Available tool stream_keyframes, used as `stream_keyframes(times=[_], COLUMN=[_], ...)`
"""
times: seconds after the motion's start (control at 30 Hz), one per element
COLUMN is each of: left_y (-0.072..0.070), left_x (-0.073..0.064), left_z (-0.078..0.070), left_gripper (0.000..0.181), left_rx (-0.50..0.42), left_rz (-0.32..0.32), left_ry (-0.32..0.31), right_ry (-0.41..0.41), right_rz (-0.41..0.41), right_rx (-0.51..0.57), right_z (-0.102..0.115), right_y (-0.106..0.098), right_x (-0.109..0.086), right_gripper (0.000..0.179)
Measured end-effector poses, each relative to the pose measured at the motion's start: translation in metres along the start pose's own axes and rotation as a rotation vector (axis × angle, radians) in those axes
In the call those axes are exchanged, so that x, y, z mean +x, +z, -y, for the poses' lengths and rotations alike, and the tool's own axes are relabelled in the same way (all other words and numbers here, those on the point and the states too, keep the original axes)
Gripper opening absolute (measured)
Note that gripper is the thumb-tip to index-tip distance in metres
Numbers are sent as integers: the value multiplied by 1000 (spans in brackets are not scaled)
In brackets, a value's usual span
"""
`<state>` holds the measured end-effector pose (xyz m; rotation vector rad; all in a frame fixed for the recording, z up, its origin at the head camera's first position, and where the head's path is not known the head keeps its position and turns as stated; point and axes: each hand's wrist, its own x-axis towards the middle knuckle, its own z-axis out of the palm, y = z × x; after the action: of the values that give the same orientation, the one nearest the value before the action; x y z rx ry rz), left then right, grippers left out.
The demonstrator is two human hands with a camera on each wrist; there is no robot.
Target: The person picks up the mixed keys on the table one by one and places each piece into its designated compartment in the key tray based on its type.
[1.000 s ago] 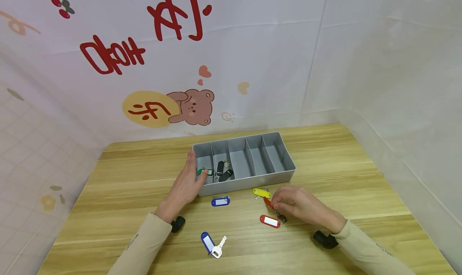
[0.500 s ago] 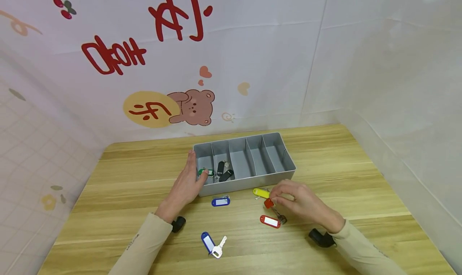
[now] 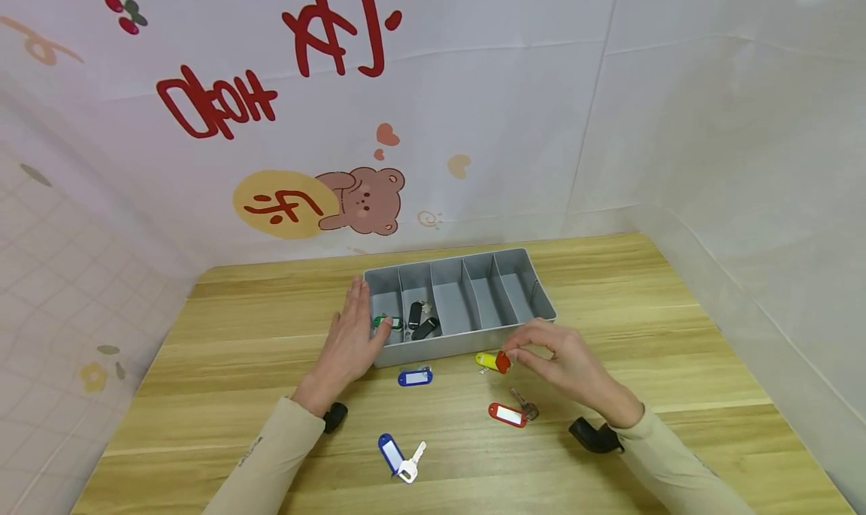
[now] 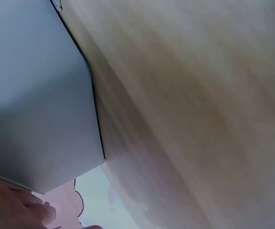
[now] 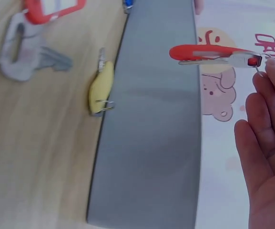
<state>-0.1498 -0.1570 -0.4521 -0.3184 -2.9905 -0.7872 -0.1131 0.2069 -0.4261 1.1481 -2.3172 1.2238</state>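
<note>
My right hand (image 3: 567,363) pinches a red key tag (image 3: 503,362) at its ring end, raised in front of the grey compartment tray (image 3: 473,340). In the right wrist view a key lies along the underside of this red tag (image 5: 208,51). My left hand (image 3: 346,347) rests against the tray's left end, fingers straight along the wall and thumb over the front rim. A green key tag (image 3: 387,323) lies in the leftmost compartment, near that thumb. Two black key tags (image 3: 425,328) with keys occupy the second compartment. A yellow key tag (image 3: 485,360) lies by the tray's front wall.
On the wooden table (image 3: 271,304) a second red key tag (image 3: 507,415) lies with its key (image 3: 530,410). One blue key tag (image 3: 415,377) is near the tray front; another blue tag (image 3: 390,452) with a silver key (image 3: 409,470) lies closer. A printed cloth (image 3: 514,124) hangs behind.
My right hand has lifted the red key tag away from the other red one and up toward the tray. My left hand has stayed at the tray's left end.
</note>
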Motion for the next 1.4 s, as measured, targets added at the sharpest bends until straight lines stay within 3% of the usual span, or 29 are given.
stream_keyframes(times=[0.23,0.73,1.0,1.4], left_y=[-1,-2,-2,-1], left_x=[0,0,0,0], left_z=[0,-1,0,0], left_gripper=[81,81,80,82], left_rx=[52,45,46,53], left_rz=[-21,11,7,5], left_ry=[39,21,21,19], right_ry=[33,31,87,112], right_rz=[-48,-137,-130,-191], right_rx=[2,16,15,62], right_z=[6,16,16,18], right_y=[0,5,9,17], right_x=[10,38,48,71], right_gripper=[33,25,21,14])
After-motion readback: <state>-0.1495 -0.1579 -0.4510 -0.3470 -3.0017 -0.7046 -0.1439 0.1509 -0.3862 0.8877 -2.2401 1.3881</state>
